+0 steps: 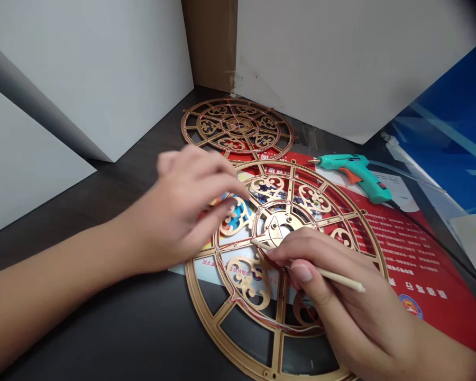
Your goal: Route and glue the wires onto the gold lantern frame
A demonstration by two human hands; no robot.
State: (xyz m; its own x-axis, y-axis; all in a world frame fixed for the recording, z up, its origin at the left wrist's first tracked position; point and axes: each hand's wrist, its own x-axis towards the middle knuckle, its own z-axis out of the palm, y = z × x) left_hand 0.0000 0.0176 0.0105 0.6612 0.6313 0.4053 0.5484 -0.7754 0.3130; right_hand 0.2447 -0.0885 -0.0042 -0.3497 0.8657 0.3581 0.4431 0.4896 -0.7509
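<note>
You are holding a wooden stick [341, 278] in your right hand [341, 280], left hand [178, 211] open, over a part-wired gilt wheel [238, 350].

A satin gold finish was seen on the openwork wheel [290, 182], though whether it was metal or plastic could not be told. Smooth, pale wood was shown by the stick [341, 278]. Glossy plastic was seen on the teal glue gun [353, 172], and a slight sheen on the red printed paper sheet [416, 264]. The dark tabletop [63, 296] and white boards [83, 69] appeared matt, while the brown cardboard [210, 42] looked rough.
</note>
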